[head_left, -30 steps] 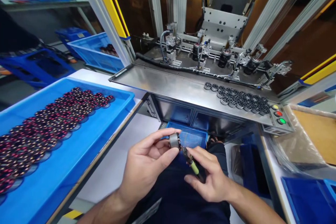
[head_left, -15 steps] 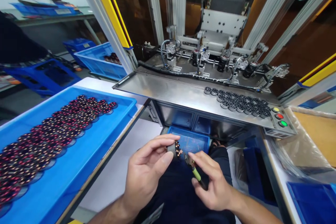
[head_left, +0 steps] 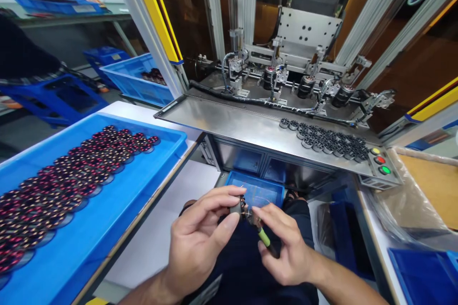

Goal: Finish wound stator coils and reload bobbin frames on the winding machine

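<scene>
My left hand [head_left: 198,236] pinches a small round motor stator [head_left: 235,207] between thumb and fingers, grey on the outside with copper wire at its right face. In my right hand [head_left: 290,244] is a pair of wire cutters [head_left: 264,237] with green and black handles. The cutters' jaws are right up at the stator's wire ends; whether they are closed on a wire I cannot tell. Thin wire strands stick out near the fingertips. Both hands are above my lap, with a blue bin [head_left: 261,189] below and beyond them.
At left, a blue tray [head_left: 150,181] holds many wound copper coils [head_left: 82,171]. Ahead, a steel ledge [head_left: 229,119] carries rows of dark grey ring parts [head_left: 329,140] before a machine with fixtures [head_left: 304,86]. A button box [head_left: 379,167] stands at the ledge's right end.
The wire cutters have moved left, from just short of the stator up to its wire ends. The left hand keeps its hold, nearly in place. The view has shifted slightly.
</scene>
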